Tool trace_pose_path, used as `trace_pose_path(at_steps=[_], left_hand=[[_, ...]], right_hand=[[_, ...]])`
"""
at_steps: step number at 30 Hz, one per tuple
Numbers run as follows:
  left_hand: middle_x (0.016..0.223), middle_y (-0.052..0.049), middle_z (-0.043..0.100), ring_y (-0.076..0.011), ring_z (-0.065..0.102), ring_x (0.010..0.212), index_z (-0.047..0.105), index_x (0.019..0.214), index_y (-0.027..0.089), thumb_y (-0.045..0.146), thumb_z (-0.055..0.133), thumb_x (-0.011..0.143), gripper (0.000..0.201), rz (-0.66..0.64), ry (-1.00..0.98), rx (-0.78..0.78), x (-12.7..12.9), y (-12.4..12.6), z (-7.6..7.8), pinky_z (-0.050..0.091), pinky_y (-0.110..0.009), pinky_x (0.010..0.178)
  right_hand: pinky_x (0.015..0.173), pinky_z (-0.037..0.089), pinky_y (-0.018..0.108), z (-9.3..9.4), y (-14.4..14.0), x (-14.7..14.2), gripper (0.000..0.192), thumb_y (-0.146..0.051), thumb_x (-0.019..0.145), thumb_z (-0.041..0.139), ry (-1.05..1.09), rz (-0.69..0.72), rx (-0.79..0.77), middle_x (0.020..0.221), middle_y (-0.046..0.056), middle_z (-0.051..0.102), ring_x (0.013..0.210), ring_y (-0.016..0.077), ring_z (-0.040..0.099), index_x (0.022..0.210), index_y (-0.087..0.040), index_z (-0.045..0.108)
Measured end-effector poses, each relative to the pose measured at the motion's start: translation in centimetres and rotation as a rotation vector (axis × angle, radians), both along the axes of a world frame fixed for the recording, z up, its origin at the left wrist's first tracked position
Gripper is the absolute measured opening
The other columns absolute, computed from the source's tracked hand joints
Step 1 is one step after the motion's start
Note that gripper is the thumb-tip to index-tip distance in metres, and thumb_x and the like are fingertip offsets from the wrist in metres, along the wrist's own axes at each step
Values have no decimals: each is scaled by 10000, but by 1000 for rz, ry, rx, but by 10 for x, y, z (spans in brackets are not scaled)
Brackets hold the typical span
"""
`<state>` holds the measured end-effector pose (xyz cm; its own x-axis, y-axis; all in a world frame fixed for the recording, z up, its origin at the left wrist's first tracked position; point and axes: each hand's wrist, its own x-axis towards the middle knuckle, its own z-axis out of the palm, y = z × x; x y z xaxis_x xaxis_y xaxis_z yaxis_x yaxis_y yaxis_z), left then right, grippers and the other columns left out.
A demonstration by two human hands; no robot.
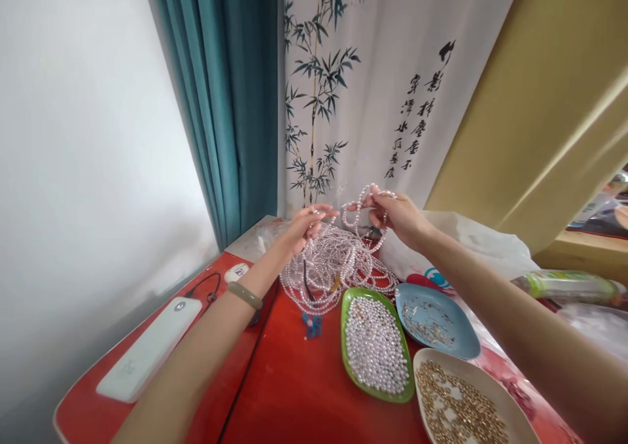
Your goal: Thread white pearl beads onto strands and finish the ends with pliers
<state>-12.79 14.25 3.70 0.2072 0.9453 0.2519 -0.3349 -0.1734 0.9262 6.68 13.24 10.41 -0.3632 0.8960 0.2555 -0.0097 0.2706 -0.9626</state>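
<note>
Pearl strands (pixel 338 261) | looped between both raised hands | left hand (pixel 304 225) pinching | right hand (pixel 395 212) pinching | above red table (pixel 294 392)

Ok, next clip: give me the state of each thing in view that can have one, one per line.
left hand: raised, fingers pinched on the pearl strands
right hand: raised, fingers pinched on a lifted loop of strand
pearl strands: tangled heap on the red table, partly lifted
green dish: full of loose pearls
blue dish: holds a few small metal bits
beige dish: holds gold beads
white power bank: lying flat, cable plugged in
</note>
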Motion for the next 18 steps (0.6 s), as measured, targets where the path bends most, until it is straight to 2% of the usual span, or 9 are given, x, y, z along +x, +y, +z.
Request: trace_pose_path(at_steps=[4,8,11,13,15,18], left_hand=[[1006,-72,626,21,269,361,566,919,155,245,584,705,233,20,92,30,-3,4,2,222,-148,348],[1017,-92,614,15,299,363,562,935,148,248,576,721,236,125,247,-75,-18,13,-3,240,-150,349],[1052,-88,589,16,303,362,568,965,153,224,520,767,215,204,377,-159,-29,20,-10,251,-152,350],[1050,-72,580,11,329,370,562,1018,174,211,441,813,242,274,533,-180,-34,23,-15,286,-150,367],[990,-63,593,0,362,376,550,1069,187,203,387,836,285,333,699,-204,-39,25,-22,309,-151,379],[845,-71,615,-34,399,368,556,1076,151,183,401,817,303,381,873,-259,-51,28,-36,310,-169,369]], right_hand=[[373,210,228,-3,8,-6,306,-435,769,518,2,6,25,757,35,648,389,55,374,624,-182,427],[378,177,244,2,5,-5,294,-420,798,487,74,34,96,787,38,650,371,43,296,632,-185,424],[390,152,259,20,4,-1,261,-350,807,482,190,16,181,787,43,650,368,42,257,613,-188,414],[400,135,269,37,6,3,256,-306,820,456,266,-25,219,788,42,649,368,42,222,598,-191,401],[414,121,279,55,11,9,266,-260,850,392,338,-85,223,816,40,648,373,44,184,593,-191,394],[435,117,287,74,19,20,293,-211,883,291,451,-185,207,882,25,639,384,47,149,613,-190,404]])
